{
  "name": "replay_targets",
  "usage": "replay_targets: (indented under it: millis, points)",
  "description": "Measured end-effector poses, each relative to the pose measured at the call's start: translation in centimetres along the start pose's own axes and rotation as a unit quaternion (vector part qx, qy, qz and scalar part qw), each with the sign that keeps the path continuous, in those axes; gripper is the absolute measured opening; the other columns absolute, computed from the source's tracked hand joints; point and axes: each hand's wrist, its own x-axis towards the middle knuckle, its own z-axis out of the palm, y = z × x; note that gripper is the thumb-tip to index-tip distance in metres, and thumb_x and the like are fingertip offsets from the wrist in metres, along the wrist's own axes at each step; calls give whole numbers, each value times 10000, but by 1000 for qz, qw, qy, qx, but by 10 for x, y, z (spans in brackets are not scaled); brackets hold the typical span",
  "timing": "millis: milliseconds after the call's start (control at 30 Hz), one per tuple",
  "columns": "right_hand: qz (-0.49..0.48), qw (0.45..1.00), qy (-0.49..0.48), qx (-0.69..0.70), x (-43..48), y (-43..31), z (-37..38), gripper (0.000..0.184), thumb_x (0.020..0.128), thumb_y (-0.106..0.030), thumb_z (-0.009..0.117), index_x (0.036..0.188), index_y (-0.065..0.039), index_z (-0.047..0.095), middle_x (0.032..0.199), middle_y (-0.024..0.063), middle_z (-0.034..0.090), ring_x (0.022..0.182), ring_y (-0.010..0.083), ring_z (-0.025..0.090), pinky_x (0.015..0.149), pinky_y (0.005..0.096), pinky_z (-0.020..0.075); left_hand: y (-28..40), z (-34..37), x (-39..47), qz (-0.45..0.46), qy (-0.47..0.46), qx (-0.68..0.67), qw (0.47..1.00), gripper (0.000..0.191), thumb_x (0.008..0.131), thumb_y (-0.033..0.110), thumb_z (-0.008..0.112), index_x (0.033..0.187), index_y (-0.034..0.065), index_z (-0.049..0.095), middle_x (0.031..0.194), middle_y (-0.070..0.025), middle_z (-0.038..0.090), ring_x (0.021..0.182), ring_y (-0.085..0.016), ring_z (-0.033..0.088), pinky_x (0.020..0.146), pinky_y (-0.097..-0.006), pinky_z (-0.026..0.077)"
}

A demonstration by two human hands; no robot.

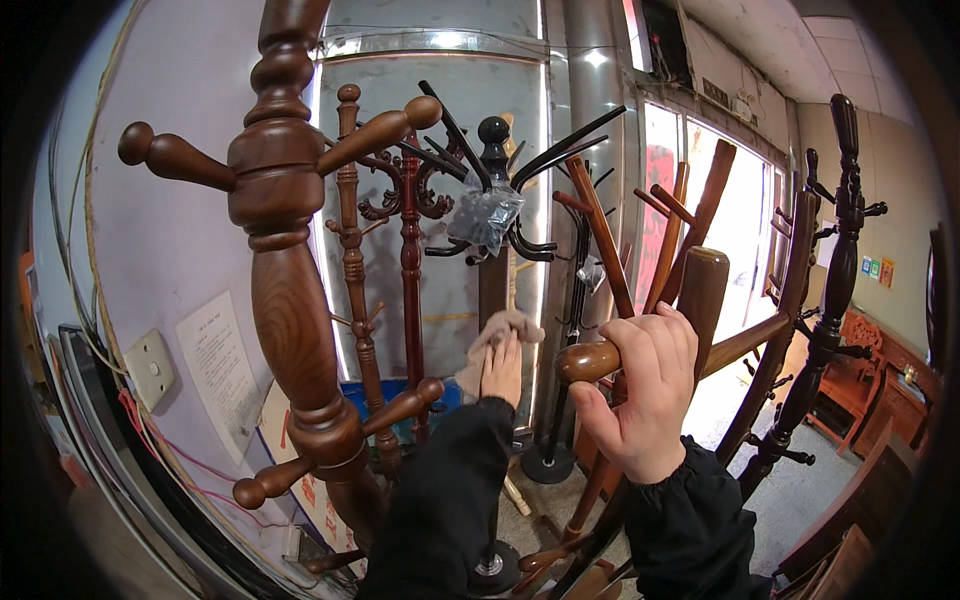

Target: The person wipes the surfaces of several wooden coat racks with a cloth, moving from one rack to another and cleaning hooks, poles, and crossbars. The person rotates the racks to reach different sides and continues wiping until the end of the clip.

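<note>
My left hand presses a beige cloth against the dark post of a coat rack, whose black metal hooks spread above. A crumpled clear plastic bag hangs among those hooks. My right hand is wrapped around a brown wooden peg with a rounded end, on a coat stand with a thick square-edged post. Close on the left rises a large turned wooden coat stand with knobbed pegs.
Several more wooden coat stands stand behind and to the right. A wall switch, a posted paper and loose cables are at the left. Round black bases rest on the floor. Wooden furniture stands far right, past a bright doorway.
</note>
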Motion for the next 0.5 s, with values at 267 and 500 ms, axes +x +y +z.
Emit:
replay_targets:
  millis: [267,500]
  points:
    - [-1,1000,4,-13,0,0,-2,522,828,-496,661,997,-5,611,878,95,575,871,268,546,990,460,369,-36,-18,-101,-16,-180,68,981,474,929,317,542,1296,23,485,1466,-261,340,1376,-410,281,1131,-493,246]
    - [4,1000,-4,6,-1,1,2,530,826,-503,662,1006,-7,614,879,95,563,859,268,540,986,463,373,39,-65,18,244,-181,262,916,464,915,296,561,1290,31,491,1472,-253,339,1385,-404,276,1135,-485,248]
